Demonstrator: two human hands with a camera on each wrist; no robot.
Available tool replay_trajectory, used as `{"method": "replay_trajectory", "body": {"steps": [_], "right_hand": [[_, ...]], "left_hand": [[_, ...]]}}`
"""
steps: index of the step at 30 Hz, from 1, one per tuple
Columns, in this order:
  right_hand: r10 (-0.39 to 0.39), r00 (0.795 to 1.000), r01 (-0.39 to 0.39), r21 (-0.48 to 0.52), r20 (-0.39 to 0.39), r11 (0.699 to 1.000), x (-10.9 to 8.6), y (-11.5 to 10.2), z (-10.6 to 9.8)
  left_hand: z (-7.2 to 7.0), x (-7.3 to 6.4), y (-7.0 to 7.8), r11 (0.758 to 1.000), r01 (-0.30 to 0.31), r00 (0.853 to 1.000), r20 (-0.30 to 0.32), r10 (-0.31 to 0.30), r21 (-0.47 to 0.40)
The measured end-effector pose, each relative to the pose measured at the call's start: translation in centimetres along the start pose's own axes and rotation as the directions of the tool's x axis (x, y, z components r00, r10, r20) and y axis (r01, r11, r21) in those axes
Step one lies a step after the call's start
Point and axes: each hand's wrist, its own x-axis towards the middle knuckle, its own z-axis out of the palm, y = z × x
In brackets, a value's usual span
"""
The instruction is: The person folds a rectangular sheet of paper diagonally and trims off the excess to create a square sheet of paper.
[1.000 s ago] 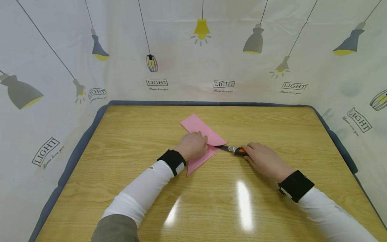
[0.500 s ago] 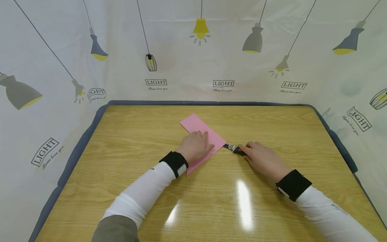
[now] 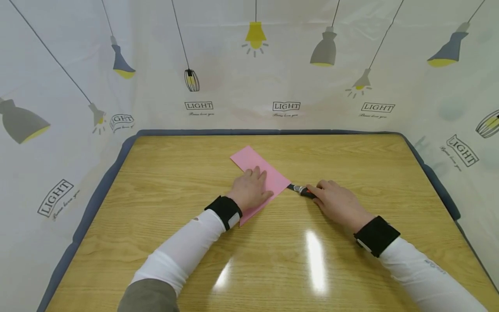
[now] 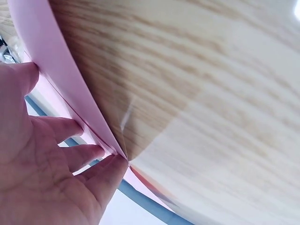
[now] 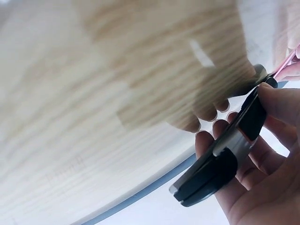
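A folded sheet of pink paper [image 3: 276, 177] lies slantwise on the wooden table. My left hand [image 3: 248, 190] rests on it with fingers spread, pressing it down; the left wrist view shows the fingertips against the pink paper [image 4: 56, 61]. To the right, my right hand [image 3: 338, 204] grips the black and orange handle of a utility knife [image 3: 307, 192]. Its front end reaches the paper's right corner, and the blade is hidden there. The butt of the utility knife [image 5: 204, 180] faces the camera in the right wrist view, with thumb and fingers around the handle.
The glossy wooden table [image 3: 171, 173] reflects light near the front. A dark blue padded edge [image 3: 234, 132] runs along its back and sides. White sheeting printed with lamps [image 3: 234, 56] rises behind and on both sides.
The paper's upper layer, lifted around the blade a second ago, now lies down over it. My left fingers have straightened from a curl to lie flat. The knife has shifted slightly leftward in view.
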Motion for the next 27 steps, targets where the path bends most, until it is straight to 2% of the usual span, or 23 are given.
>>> {"method": "replay_trajectory", "body": {"steps": [6, 17, 23, 27], "right_hand": [[0.014, 1.000, -0.014, -0.004, 0.011, 1.000, 0.0, 0.0, -0.2], [0.009, 1.000, -0.009, -0.010, 0.023, 1.000, 0.0, -0.1, -0.2], [0.001, 1.000, -0.001, -0.002, 0.026, 1.000, 0.0, -0.4, -0.2], [-0.007, 1.000, 0.007, -0.002, 0.018, 1.000, 0.1, -0.6, -0.3]], "left_hand": [[-0.2, 0.0, 0.3, 1.000, 0.011, 1.000, 0.020, -0.012, 0.009], [0.1, 0.5, 1.6, 0.996, 0.084, 0.996, -0.024, -0.084, -0.010], [0.2, 0.4, 1.3, 0.999, 0.038, 0.998, -0.041, -0.038, 0.001], [0.0, 0.1, 1.0, 0.999, 0.027, 0.999, -0.024, -0.028, -0.016]]}}
